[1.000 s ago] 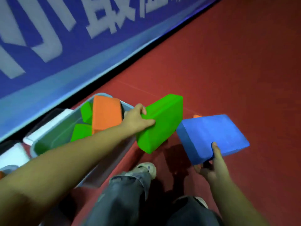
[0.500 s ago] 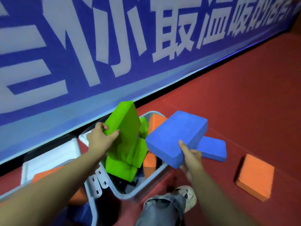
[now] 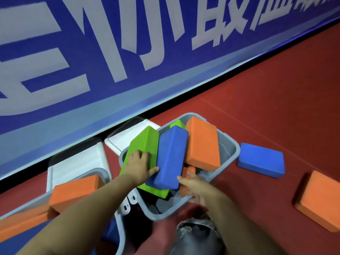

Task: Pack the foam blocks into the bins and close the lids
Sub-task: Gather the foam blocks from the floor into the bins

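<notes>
A grey bin (image 3: 236, 150) at centre holds several foam blocks standing on end. Among them are a green block (image 3: 145, 142), a blue block (image 3: 171, 155) and an orange block (image 3: 202, 144). My left hand (image 3: 139, 167) lies flat on the green block's face, and its thumb reaches across to the blue block. At the bin's near rim, my right hand (image 3: 197, 189) has loose fingers, with the thumb touching the blue block's lower end. A second grey bin (image 3: 103, 172) at left holds orange blocks (image 3: 75, 190).
A loose blue block (image 3: 261, 160) and a loose orange block (image 3: 320, 199) lie on the red floor right of the centre bin. Two white lids (image 3: 88, 160) hang open behind the bins, against a blue banner wall. My knee shows at the bottom.
The green block and the blue block have gone down into the centre bin. My left hand moved from gripping the green block to lying on it, and my right hand released the blue block.
</notes>
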Motion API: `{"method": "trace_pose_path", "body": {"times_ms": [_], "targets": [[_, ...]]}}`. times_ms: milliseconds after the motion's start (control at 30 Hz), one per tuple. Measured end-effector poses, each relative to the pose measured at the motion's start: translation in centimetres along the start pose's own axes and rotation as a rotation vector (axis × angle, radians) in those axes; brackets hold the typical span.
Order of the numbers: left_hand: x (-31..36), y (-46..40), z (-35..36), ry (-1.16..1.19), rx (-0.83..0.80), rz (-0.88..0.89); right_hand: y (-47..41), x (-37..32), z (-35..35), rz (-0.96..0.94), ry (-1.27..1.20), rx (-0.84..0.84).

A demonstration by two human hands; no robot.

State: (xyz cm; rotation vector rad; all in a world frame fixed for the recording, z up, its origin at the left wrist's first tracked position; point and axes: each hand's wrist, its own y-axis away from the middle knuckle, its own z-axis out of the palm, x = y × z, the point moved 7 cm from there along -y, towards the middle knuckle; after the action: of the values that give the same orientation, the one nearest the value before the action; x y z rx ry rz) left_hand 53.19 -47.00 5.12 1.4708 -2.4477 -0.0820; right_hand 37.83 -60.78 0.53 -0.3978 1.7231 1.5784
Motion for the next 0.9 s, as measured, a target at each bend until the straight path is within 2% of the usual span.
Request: {"method": "trace_pose_path", "body": {"times_ms": [133, 200, 367, 500, 567, 733, 833, 900], "targets": [[0.1, 0.2, -2.0, 0.084, 0.07, -0.088, 1.6, 1.1, -3.6, 0.024, -0.062, 0.092], [1.6, 0.7, -3.6, 0.083, 0.116, -0.057, 2.6, 1.3, -5.0, 0.017, -0.111, 0.124], [10.1, 2.0, -6.4, 0.129, 0.179, 0.24, 6.5, 1.4, -8.0, -0.025, -0.16, 0.184], [19.2, 3.8, -5.1, 0.188, 0.153, 0.439, 9.7, 2.8, -12.5, -0.047, -0.308, 0.231], [23.0, 4.5, -3.4, 0.195, 0.115, 0.511, 10.6, 4.0, -15.2, -0.033, -0.535, 0.271], [33.1, 5.2, 5.0, 0.19, -0.055, 0.634, 10.2, 11.2, -24.1, -0.07, -1.35, 0.445], [38.2, 3.4, 12.3, 0.242, -0.199, 0.579, 7.2, 16.2, -28.2, -0.05, -1.583, 0.513], [41.3, 1.8, 17.0, 0.303, -0.258, 0.498, 3.8, 18.3, -30.6, -0.039, -1.672, 0.49]]}}
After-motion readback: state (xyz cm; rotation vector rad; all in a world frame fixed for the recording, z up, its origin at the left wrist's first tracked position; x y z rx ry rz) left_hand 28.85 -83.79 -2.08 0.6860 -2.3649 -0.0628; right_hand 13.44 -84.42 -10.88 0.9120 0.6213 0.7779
